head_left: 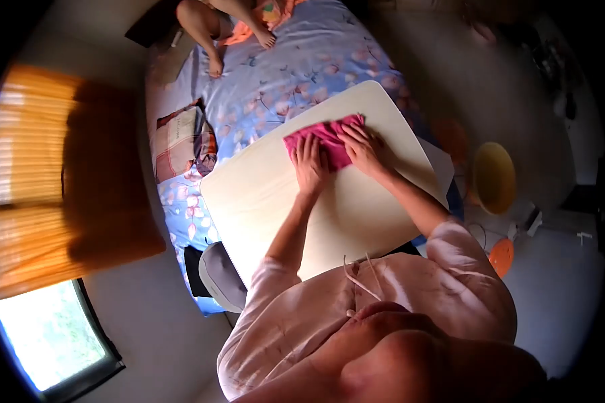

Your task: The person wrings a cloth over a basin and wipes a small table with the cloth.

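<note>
A magenta cloth [334, 139], creased and bunched into a rough rectangle, lies on the pale tabletop [269, 195]. My left hand [310, 164] rests flat on its near left part, fingers stretched out and pointing away from me. Over the right end lies my right hand [364, 149], its fingers extended and slightly apart on the fabric. Both palms face down, and neither hand is visibly gripping the cloth. Parts of the cloth under the fingers are hidden.
The tabletop stands against or over a bed [249, 87] with a blue floral sheet. A person's bare legs [202, 27] are at its far end. A folded plaid item [181, 142] lies left, a grey rounded object [223, 275] nearer. A yellow basin [494, 177] sits right.
</note>
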`<state>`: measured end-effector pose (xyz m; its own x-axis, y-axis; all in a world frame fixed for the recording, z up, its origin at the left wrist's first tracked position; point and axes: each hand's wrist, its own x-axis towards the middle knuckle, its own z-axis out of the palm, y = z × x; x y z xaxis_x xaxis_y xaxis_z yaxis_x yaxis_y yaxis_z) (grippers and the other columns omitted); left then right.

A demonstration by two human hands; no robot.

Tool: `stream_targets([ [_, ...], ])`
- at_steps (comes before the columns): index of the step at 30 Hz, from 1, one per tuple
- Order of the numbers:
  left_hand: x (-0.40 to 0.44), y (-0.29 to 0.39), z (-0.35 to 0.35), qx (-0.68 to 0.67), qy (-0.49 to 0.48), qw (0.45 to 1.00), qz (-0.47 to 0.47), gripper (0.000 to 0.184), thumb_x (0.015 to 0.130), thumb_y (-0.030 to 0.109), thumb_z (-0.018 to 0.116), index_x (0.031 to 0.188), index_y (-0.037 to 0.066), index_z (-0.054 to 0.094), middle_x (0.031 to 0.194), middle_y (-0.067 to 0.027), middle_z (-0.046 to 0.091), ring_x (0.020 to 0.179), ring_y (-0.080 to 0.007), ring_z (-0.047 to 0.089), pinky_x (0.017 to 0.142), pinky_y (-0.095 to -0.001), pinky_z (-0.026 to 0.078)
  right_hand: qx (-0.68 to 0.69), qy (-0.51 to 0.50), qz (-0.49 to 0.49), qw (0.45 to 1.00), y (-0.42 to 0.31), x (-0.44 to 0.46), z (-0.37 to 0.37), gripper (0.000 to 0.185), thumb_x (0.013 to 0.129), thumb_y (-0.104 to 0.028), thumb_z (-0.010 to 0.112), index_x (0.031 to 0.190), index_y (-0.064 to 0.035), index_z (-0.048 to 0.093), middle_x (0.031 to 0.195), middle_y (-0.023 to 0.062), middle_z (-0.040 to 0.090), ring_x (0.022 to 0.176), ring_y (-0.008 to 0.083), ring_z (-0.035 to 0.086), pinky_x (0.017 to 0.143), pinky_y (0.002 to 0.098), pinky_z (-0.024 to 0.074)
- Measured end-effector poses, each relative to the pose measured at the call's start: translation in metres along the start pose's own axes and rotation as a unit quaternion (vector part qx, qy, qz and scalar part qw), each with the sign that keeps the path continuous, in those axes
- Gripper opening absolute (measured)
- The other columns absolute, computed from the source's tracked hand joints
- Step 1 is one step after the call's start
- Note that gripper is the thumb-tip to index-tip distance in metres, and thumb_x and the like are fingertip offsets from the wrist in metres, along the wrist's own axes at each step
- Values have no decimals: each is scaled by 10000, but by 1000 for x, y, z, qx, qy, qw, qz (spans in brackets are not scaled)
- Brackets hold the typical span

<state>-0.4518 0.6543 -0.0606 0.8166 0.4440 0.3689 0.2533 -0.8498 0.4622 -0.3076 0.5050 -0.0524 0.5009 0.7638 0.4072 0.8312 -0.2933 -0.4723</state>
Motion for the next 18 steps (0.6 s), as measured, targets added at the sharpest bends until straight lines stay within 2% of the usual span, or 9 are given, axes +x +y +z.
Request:
stream_targets([
  [4,-89,66,-14,-72,-66,995,15,556,949,182,645,1446,-33,522,1572,-240,438,1486,-428,360,1225,-589,228,-54,-56,2,997,-22,-95,-64,392,975,-152,597,1359,-102,657,1498,112,562,1407,306,499,1070,488,426],
  [6,-97,78,-22,-60,-121,991,10,613,945,192,652,1483,-44,478,1602,-228,404,1507,-429,327,1228,-588,223,-50,-86,22,995,-23,-110,-75,388,976,-159,598,1355,-101,658,1504,115,555,1418,316,486,1088,488,412],
  [10,-30,44,0,-18,-83,996,42,624,949,247,651,1488,-19,483,1591,-221,422,1506,-437,321,1232,-597,206,-75,-79,-7,994,8,-42,-61,375,971,-171,608,1335,-103,665,1485,111,566,1419,312,476,1108,477,404],
  [12,26,15,21,25,-38,998,54,603,977,294,610,1473,-26,490,1579,-230,433,1497,-458,325,1228,-606,202,-84,-21,-12,996,42,13,-20,364,963,-189,620,1317,-124,676,1473,103,576,1419,307,471,1115,472,401],
  [15,95,-21,53,64,-8,997,42,605,993,320,582,1480,-24,479,1585,-227,430,1502,-460,315,1213,-630,212,-101,34,14,994,79,88,18,370,953,-227,629,1314,-170,686,1477,81,578,1411,300,476,1115,476,396],
  [18,116,-26,62,82,-13,996,36,605,996,321,581,1484,-21,475,1584,-222,433,1493,-461,331,1208,-631,222,-113,37,61,991,87,102,19,375,949,-235,627,1314,-179,690,1463,71,592,1404,301,483,1108,483,413],
])
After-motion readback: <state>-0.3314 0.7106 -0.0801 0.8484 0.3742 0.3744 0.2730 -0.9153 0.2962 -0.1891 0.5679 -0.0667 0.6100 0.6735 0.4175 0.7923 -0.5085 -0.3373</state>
